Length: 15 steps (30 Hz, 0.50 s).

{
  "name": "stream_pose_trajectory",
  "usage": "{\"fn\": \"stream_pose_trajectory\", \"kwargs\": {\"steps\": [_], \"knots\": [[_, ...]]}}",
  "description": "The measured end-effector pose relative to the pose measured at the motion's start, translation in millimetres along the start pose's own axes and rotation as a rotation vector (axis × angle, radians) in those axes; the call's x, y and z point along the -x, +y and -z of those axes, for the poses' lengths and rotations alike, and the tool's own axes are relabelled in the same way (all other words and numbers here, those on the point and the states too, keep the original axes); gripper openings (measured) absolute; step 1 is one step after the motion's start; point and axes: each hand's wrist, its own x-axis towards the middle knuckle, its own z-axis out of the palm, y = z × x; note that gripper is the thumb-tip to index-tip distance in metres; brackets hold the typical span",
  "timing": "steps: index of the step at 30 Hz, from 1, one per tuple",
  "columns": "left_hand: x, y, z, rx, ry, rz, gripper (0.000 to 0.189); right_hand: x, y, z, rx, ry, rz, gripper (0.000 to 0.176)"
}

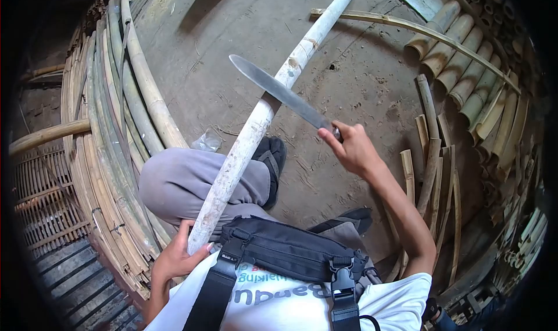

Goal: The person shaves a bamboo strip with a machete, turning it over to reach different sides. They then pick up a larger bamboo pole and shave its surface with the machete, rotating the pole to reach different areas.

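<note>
My right hand is closed around the handle of a machete, its long blade pointing up and to the left. The blade crosses over a whitish bamboo pole, which runs from my waist to the far floor. At the pole's near end my left hand is wrapped around it, thumb on one side and fingers on the other. The pole passes across my grey trouser leg. Blade and pole overlap around the pole's middle, with a dark shadow beside the blade there.
Long bamboo poles and strips lie stacked along the left. On the right are thick cut bamboo pieces, a long split strip and shorter split lengths. A crumpled plastic bag sits near my knee.
</note>
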Motion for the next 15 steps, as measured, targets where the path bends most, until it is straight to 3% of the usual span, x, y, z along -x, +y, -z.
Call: {"fn": "stream_pose_trajectory", "kwargs": {"steps": [1, 4, 7, 9, 13, 15], "knots": [[0, 0, 1, -0.004, -0.003, 0.006, 0.048, -3, 5, -2, 0.004, 0.011, -0.006, 0.059], [0, -2, 0, 0.054, -0.003, 0.018, 0.048, -41, 30, 26, -0.046, 0.021, -0.306, 0.063], [0, -4, 1, 0.024, 0.004, 0.004, 0.049, -12, 7, 11, -0.106, -0.028, -0.186, 0.063], [0, -4, 2, -0.006, 0.002, 0.032, 0.049, 9, -9, -3, 0.009, -0.091, 0.033, 0.049], [1, -6, 1, -0.004, 0.005, 0.096, 0.05, -23, 18, 6, -0.052, -0.046, -0.116, 0.052], [-2, -11, 1, 0.02, 0.024, -0.001, 0.051, -17, 4, 7, -0.069, -0.08, -0.22, 0.046]]}}
